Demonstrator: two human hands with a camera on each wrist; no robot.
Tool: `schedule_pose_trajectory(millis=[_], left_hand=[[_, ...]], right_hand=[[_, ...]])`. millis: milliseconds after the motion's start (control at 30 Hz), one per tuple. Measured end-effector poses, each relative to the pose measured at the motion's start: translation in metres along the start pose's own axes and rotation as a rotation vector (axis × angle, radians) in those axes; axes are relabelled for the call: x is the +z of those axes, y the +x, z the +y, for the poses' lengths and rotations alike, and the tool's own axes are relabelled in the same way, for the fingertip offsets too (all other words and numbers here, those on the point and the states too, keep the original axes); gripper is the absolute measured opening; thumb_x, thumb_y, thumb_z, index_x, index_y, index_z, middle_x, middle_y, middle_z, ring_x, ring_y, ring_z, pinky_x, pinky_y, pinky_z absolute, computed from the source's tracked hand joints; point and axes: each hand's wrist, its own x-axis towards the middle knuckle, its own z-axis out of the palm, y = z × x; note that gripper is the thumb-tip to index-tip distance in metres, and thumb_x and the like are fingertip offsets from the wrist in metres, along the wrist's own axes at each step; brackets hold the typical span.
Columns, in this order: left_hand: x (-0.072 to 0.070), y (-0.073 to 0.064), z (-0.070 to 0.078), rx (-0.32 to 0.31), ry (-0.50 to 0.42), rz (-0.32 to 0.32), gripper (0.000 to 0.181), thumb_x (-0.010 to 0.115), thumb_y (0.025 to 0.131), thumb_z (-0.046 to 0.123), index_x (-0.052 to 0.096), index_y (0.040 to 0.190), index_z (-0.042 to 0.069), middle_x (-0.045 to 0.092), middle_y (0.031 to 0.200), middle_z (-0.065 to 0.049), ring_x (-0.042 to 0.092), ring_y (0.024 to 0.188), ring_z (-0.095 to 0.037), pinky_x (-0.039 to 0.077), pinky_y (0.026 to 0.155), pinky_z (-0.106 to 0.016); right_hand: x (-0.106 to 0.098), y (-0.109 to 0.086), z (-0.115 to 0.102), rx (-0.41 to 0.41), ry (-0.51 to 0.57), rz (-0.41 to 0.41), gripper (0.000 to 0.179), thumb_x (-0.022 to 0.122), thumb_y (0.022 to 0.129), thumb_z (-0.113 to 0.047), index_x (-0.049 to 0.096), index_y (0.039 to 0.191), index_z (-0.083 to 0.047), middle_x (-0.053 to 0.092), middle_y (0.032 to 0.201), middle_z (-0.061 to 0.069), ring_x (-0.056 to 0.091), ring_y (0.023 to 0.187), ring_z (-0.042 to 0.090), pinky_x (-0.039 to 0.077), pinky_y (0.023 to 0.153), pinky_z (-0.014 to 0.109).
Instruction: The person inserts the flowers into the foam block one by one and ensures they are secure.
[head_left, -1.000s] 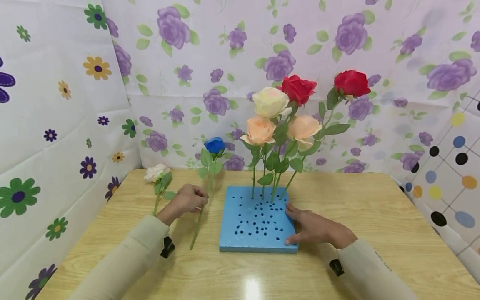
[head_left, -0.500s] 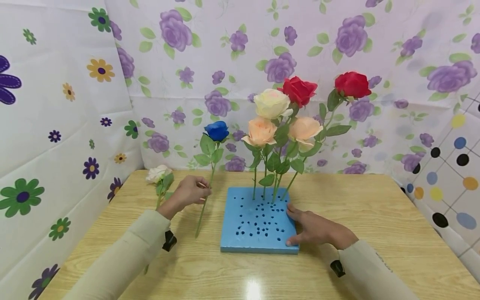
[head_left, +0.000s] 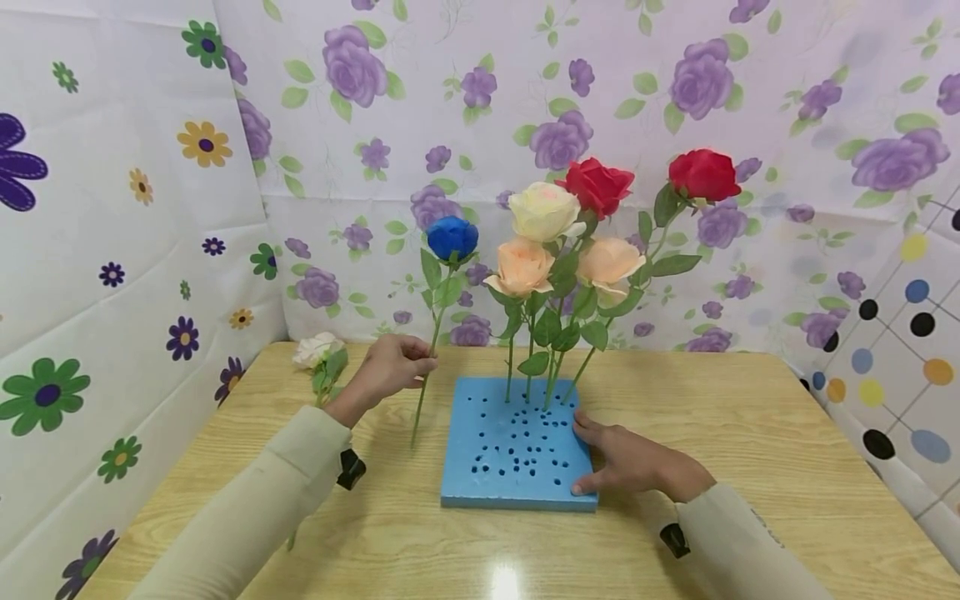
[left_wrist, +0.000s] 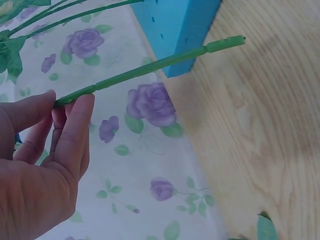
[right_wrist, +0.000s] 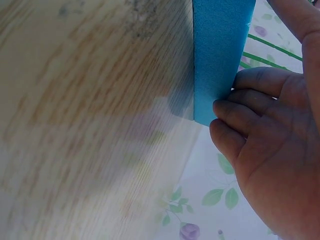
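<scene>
A blue artificial rose [head_left: 452, 240] stands nearly upright, pinched by its green stem between the thumb and fingertips of my left hand [head_left: 392, 367]. In the left wrist view the stem's bare lower end [left_wrist: 165, 62] sticks out past the fingers, above the table. To its right lies a blue foam block [head_left: 495, 487] full of small holes, and the stem is apart from it. My right hand [head_left: 628, 455] rests against the block's right edge, its fingers [right_wrist: 240, 107] touching the side. Red, cream and peach roses [head_left: 522, 267] stand in the block's back part.
A pale rose [head_left: 318, 350] lies on the wooden table [head_left: 712, 400] at the left, its stem partly hidden beneath my left forearm. Flowered cloth [head_left: 360, 242] hangs behind the table and along both sides.
My left hand has lifted the blue rose and carried it right and away from me, toward the block. The right hand and the block have stayed in place.
</scene>
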Motion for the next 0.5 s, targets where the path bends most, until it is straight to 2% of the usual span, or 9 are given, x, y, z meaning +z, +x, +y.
schedule_pose_trajectory(millis=[200, 500], left_hand=[[0.001, 0.003, 0.006, 0.019, -0.014, 0.018, 0.027, 0.062, 0.1, 0.009, 0.066, 0.124, -0.005, 0.064, 0.118, -0.02, 0.065, 0.11, -0.036, 0.058, 0.088, -0.04], [0.008, 0.009, 0.013, 0.053, -0.084, 0.038, 0.028, 0.062, 0.1, 0.008, 0.065, 0.126, -0.005, 0.064, 0.121, -0.02, 0.064, 0.111, -0.034, 0.057, 0.091, -0.041]], right_hand=[[0.001, 0.0, 0.001, -0.01, 0.003, -0.003, 0.103, 0.077, 0.084, -0.052, 0.03, 0.15, 0.011, 0.017, 0.161, 0.026, 0.029, 0.143, 0.044, 0.036, 0.112, 0.054], [0.0, 0.0, 0.002, -0.013, -0.007, -0.003, 0.103, 0.076, 0.084, -0.052, 0.03, 0.15, 0.011, 0.017, 0.161, 0.026, 0.03, 0.143, 0.044, 0.036, 0.112, 0.054]])
